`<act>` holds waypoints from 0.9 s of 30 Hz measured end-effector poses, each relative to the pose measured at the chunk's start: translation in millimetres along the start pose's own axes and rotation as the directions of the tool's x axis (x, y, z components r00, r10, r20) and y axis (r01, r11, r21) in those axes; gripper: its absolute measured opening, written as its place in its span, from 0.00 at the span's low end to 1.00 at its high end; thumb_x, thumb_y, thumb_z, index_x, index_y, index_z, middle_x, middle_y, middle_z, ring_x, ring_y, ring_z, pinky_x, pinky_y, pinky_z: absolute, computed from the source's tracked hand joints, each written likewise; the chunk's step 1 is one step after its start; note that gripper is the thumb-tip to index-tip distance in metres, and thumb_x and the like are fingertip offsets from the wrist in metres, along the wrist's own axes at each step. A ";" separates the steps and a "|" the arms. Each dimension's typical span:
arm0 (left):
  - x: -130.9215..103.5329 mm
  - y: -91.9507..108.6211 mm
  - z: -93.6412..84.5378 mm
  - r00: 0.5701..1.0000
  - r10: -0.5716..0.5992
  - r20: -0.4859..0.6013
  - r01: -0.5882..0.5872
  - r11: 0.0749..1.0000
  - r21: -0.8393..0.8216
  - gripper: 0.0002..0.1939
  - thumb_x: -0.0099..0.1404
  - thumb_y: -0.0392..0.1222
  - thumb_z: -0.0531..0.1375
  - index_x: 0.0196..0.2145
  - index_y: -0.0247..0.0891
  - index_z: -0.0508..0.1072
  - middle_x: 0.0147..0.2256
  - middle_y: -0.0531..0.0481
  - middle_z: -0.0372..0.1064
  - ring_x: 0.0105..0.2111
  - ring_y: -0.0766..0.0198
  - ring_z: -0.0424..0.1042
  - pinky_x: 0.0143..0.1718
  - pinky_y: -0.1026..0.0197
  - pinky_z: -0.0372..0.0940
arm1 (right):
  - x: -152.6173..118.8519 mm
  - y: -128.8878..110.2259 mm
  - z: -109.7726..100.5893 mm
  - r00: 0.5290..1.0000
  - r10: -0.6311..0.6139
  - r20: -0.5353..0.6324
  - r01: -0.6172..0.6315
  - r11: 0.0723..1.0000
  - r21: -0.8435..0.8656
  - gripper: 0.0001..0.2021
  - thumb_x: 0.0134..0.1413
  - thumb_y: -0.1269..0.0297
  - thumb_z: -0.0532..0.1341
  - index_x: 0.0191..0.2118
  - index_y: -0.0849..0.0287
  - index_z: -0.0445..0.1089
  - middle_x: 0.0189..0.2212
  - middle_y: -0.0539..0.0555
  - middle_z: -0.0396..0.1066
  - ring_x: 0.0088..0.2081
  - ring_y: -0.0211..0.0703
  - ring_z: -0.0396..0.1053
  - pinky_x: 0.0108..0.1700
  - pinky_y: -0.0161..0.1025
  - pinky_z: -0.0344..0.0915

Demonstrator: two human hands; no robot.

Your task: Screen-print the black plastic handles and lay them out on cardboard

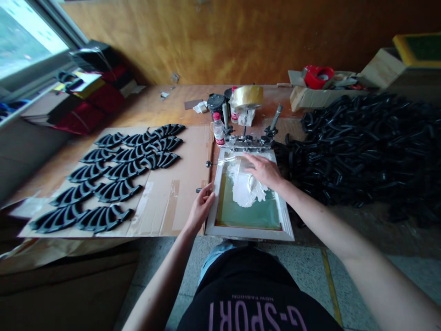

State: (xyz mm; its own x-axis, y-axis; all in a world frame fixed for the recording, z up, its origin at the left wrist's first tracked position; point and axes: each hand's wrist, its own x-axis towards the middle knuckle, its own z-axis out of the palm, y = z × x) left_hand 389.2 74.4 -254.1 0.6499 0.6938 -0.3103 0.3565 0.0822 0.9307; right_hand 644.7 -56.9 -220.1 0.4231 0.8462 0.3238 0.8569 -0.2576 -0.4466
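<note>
A silk-screen printing frame point(287, 232) with a pale border and green mesh lies flat before me, its far end at a metal hinge clamp point(246, 143). Thick white ink point(243, 191) is spread over the mesh's upper half. My right hand point(263, 171) reaches over the inked area from the right, fingers stretched out towards the clamp end; I see nothing gripped in it. Beside the frame's left edge, my left hand point(202, 207) has its fingers curled. A small black piece point(199, 190) shows at its fingertips; whether it is held cannot be made out.
Black ribbed curved parts point(103, 193) lie in rows on a cardboard sheet point(165, 216) at left. A big heap of black parts point(358, 151) covers the right. Behind the frame stand a red-capped bottle point(218, 129), a tape roll point(248, 96) and a dark tub point(216, 105).
</note>
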 end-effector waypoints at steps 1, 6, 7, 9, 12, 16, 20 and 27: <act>-2.4 14.5 -1.9 1.000 0.020 -0.010 -0.021 1.000 -0.014 0.32 0.60 0.60 0.59 0.56 0.39 0.68 0.26 0.53 0.69 0.24 0.67 0.67 0.24 0.67 0.59 | 10.4 13.9 -8.9 0.997 0.064 -0.053 -0.064 0.998 0.009 0.26 0.58 0.59 0.61 0.62 0.51 0.61 0.45 0.53 0.72 0.42 0.46 0.70 0.46 0.42 0.65; 10.0 88.3 3.7 0.959 0.249 -0.132 -0.273 0.939 -0.211 0.28 0.65 0.64 0.52 0.41 0.36 0.74 0.29 0.51 0.69 0.25 0.69 0.67 0.25 0.67 0.63 | -10.8 91.2 -31.0 0.894 0.383 -0.233 -0.374 0.924 0.085 0.20 0.65 0.56 0.48 0.49 0.63 0.70 0.35 0.57 0.73 0.37 0.47 0.69 0.44 0.46 0.65; 16.6 101.7 7.3 0.939 0.306 -0.156 -0.338 0.902 -0.267 0.27 0.65 0.63 0.51 0.43 0.36 0.73 0.32 0.49 0.70 0.29 0.68 0.70 0.28 0.66 0.66 | -25.1 96.6 -24.2 0.896 0.396 -0.200 -0.387 0.918 0.082 0.20 0.65 0.55 0.48 0.45 0.63 0.71 0.34 0.56 0.73 0.36 0.47 0.69 0.44 0.46 0.66; 29.3 123.4 14.9 0.912 0.375 -0.166 -0.410 0.842 -0.349 0.26 0.66 0.61 0.51 0.48 0.38 0.70 0.38 0.47 0.71 0.36 0.65 0.73 0.33 0.63 0.69 | -53.8 91.1 0.4 0.933 0.349 -0.088 -0.345 0.937 0.058 0.17 0.61 0.52 0.54 0.37 0.60 0.73 0.32 0.55 0.72 0.36 0.47 0.69 0.43 0.45 0.66; 34.9 130.1 28.8 0.920 0.344 -0.189 -0.393 0.816 -0.424 0.28 0.66 0.62 0.50 0.55 0.42 0.63 0.40 0.47 0.73 0.36 0.63 0.75 0.31 0.63 0.70 | -81.9 54.8 44.1 0.974 0.209 0.084 -0.204 0.977 -0.062 0.13 0.55 0.53 0.63 0.32 0.59 0.72 0.37 0.58 0.72 0.42 0.49 0.68 0.46 0.44 0.65; 3.0 73.8 63.1 0.999 0.034 -0.001 -0.031 0.897 -0.441 0.31 0.63 0.65 0.53 0.50 0.36 0.66 0.40 0.41 0.75 0.31 0.62 0.75 0.25 0.64 0.68 | -88.3 -4.7 69.4 0.938 0.316 0.146 -0.288 0.940 -0.182 0.09 0.61 0.62 0.58 0.36 0.62 0.69 0.36 0.62 0.72 0.41 0.51 0.68 0.44 0.43 0.64; -39.2 1.6 89.6 0.912 -0.273 0.305 0.375 0.855 -0.357 0.30 0.60 0.65 0.56 0.45 0.35 0.69 0.41 0.39 0.74 0.34 0.58 0.75 0.28 0.60 0.69 | -93.3 -51.9 66.1 0.975 0.194 0.112 -0.197 0.980 0.012 0.07 0.63 0.63 0.57 0.37 0.60 0.68 0.35 0.59 0.72 0.41 0.47 0.68 0.43 0.41 0.63; 19.6 -44.9 -26.5 0.965 -0.136 -0.223 0.210 0.911 0.356 0.24 0.65 0.60 0.47 0.37 0.35 0.70 0.23 0.50 0.65 0.22 0.63 0.65 0.22 0.64 0.58 | -157.2 56.8 8.4 0.947 0.293 0.129 -0.272 0.949 -0.159 0.18 0.53 0.82 0.53 0.41 0.57 0.75 0.41 0.56 0.72 0.46 0.45 0.64 0.48 0.40 0.61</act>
State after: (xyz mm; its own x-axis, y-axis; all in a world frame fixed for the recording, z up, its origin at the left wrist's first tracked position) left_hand 368.1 103.3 -296.8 0.4295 0.8180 -0.3825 0.6998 -0.0337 0.7136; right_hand 624.4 -200.6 -303.4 0.6141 0.7863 0.0683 0.7450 -0.5489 -0.3791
